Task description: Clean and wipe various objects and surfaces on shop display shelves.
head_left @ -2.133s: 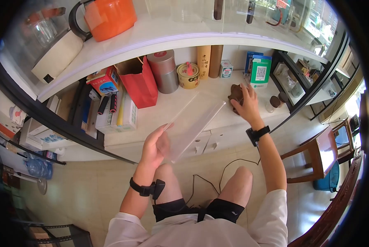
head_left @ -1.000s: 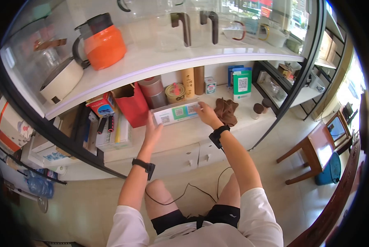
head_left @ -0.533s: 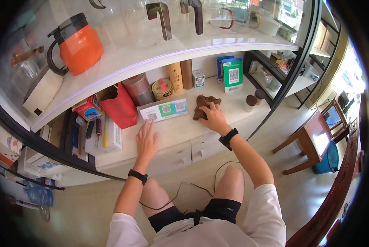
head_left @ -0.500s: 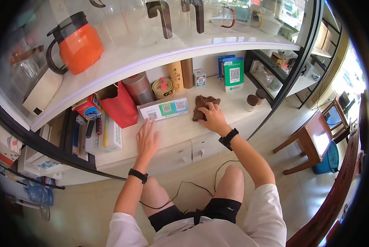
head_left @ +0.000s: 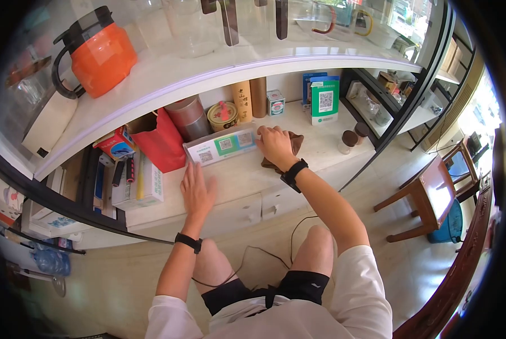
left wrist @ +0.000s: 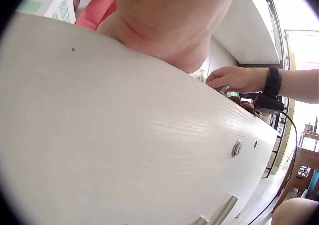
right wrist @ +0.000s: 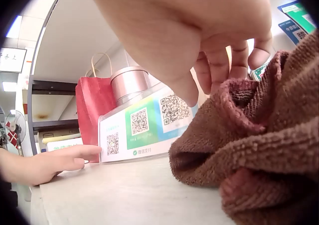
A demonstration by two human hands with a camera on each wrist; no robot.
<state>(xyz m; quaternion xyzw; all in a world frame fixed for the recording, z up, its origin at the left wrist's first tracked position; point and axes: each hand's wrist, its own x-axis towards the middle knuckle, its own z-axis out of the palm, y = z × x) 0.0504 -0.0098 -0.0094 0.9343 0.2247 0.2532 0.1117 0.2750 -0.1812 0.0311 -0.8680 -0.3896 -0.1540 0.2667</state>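
Observation:
A clear-framed sign (head_left: pixel 226 146) with several QR codes leans up on the lower shelf. My right hand (head_left: pixel 276 148) is at its right end; in the right wrist view the hand's thumb lies against the edge of the sign (right wrist: pixel 139 128), with the fingers bent behind it, partly hidden. Under and beside that hand lies a crumpled brown cloth (head_left: pixel 298 141), large in the right wrist view (right wrist: pixel 249 150). My left hand (head_left: pixel 197 193) rests on the shelf's front with fingers extended, their tips by the sign's lower left corner.
Behind the sign stand a red paper bag (head_left: pixel 159 141), a silver tin (head_left: pixel 190 118), a yellow tin (head_left: pixel 223 117) and tall tubes (head_left: pixel 258 97). Rightward are a green QR stand (head_left: pixel 324 100) and small jars (head_left: pixel 348 141). An upper shelf (head_left: pixel 207 70) with an orange jug (head_left: pixel 103 62) overhangs.
My right hand has left the brown cloth and moved left to the sign's right end. Earlier, the sign was lifted and set down on the shelf. My left hand remains near its left corner.

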